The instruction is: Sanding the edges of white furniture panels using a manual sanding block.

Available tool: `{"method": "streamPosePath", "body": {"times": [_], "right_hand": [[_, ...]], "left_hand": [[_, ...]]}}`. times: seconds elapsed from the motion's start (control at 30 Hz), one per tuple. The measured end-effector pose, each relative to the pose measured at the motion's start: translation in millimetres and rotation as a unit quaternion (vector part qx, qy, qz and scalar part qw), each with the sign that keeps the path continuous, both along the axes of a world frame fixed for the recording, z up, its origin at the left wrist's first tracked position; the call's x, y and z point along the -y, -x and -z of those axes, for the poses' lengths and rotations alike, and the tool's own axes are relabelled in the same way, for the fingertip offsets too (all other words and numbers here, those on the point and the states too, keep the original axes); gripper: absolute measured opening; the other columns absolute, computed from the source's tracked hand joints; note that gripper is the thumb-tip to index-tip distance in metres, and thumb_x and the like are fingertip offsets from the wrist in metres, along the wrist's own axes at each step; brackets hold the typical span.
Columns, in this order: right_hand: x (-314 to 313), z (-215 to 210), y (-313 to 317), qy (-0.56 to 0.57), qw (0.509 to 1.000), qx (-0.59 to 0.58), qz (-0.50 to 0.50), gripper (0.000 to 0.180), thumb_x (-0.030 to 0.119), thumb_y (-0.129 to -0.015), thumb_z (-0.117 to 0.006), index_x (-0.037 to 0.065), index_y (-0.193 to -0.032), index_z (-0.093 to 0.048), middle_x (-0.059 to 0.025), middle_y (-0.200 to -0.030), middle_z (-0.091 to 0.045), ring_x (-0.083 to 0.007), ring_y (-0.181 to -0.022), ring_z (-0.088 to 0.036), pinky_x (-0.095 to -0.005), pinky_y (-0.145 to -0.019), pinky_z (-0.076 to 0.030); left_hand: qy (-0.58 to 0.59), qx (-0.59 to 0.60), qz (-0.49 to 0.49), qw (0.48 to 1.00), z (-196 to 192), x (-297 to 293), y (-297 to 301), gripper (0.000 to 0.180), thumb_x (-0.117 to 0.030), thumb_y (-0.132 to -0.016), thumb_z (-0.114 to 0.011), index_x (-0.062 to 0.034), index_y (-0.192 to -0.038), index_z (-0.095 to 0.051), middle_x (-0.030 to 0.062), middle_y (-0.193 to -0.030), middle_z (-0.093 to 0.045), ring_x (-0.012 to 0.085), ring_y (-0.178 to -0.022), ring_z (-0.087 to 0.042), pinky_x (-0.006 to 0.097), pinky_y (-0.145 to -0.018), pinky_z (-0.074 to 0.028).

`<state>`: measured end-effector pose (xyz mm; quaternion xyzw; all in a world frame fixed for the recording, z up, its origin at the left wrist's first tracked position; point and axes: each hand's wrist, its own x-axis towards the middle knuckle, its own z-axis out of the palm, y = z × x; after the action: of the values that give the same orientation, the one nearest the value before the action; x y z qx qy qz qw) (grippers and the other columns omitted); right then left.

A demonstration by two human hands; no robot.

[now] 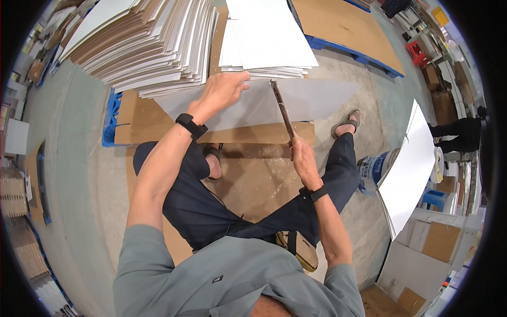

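Note:
My right hand [304,161] is closed round the lower end of a long, thin, dark brown stick [282,107], which tilts up and away to the left. Behind the stick, a wide grey-white sheet [317,98] stands on edge across the front of the stacks. My left hand [224,89] is over the upper edge of this sheet, near the front of the white stack. Its fingers are bent and a little apart, with nothing visible between them. Whether the fingertips touch the sheet is hard to tell. A dark band is on each wrist.
A tall fanned stack of boards [158,45] rises at the far left, beside a lower stack of white sheets [266,39]. A blue pallet [111,119] shows under them. At right, white boards [406,174] lean by a bucket [376,168]. Another board-topped pallet [348,26] lies beyond.

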<state>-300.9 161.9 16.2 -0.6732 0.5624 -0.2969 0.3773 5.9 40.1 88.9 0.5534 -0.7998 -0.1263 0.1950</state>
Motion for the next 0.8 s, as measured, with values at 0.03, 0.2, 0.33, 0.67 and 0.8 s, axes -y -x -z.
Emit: {"method": "streamPosePath", "body": {"times": [0.03, 0.2, 0.33, 0.67, 0.8], "right_hand": [[-1.8, 1.6, 1.1, 0.006, 1.0, -0.01, 0.002, 0.049, 0.04, -0.113, -0.03, 0.003, -0.131, -0.057, -0.0144, -0.087, -0.063, -0.0293, -0.082, -0.063, -0.0386, -0.078, -0.049], [4.5, 4.7, -1.6, 0.086, 0.996, -0.025, 0.004, 0.047, 0.034, -0.113, -0.034, 0.004, -0.142, -0.057, -0.0194, -0.095, -0.066, -0.0352, -0.091, -0.066, -0.0421, -0.084, -0.05], [65.2, -17.8, -16.7, 0.199, 0.978, -0.061, -0.012, 0.044, 0.03, -0.112, -0.038, 0.002, -0.138, -0.058, -0.0209, -0.094, -0.066, -0.0371, -0.092, -0.065, -0.0437, -0.084, -0.05], [45.5, -55.7, 0.8, 0.024, 1.0, -0.003, 0.001, 0.047, 0.033, -0.113, -0.036, -0.001, -0.133, -0.062, -0.0178, -0.094, -0.067, -0.0352, -0.091, -0.064, -0.0411, -0.084, -0.05], [9.4, -27.3, 2.0, 0.019, 1.0, 0.004, 0.0, 0.049, 0.035, -0.113, -0.036, -0.002, -0.135, -0.06, -0.0174, -0.095, -0.067, -0.0361, -0.091, -0.064, -0.0416, -0.085, -0.05]], "left_hand": [[0.016, 0.001, 0.005, 1.0, -0.7, -0.6, 1.7, 0.023, -0.026, -0.099, -0.064, -0.008, -0.114, -0.065, 0.0178, -0.097, -0.073, 0.0413, -0.094, -0.068, 0.05, -0.075, -0.051], [0.02, 0.008, 0.025, 0.999, -3.1, -2.6, 4.7, 0.023, -0.026, -0.099, -0.064, -0.0075, -0.113, -0.065, 0.0182, -0.093, -0.072, 0.0419, -0.09, -0.068, 0.05, -0.074, -0.052], [0.045, -0.006, 0.05, 0.998, -1.8, -7.5, 5.2, 0.022, -0.024, -0.098, -0.066, -0.0083, -0.113, -0.065, 0.0192, -0.091, -0.071, 0.0429, -0.089, -0.067, 0.05, -0.073, -0.052], [0.002, 0.001, 0.008, 1.0, -3.4, -2.1, 5.5, 0.019, -0.022, -0.098, -0.064, -0.0134, -0.115, -0.064, 0.016, -0.092, -0.073, 0.0405, -0.09, -0.068, 0.051, -0.077, -0.053], [0.006, 0.008, 0.011, 1.0, -3.8, 1.9, 6.8, 0.019, -0.023, -0.098, -0.065, -0.0123, -0.113, -0.063, 0.0169, -0.09, -0.072, 0.0414, -0.089, -0.067, 0.051, -0.075, -0.052]]}}
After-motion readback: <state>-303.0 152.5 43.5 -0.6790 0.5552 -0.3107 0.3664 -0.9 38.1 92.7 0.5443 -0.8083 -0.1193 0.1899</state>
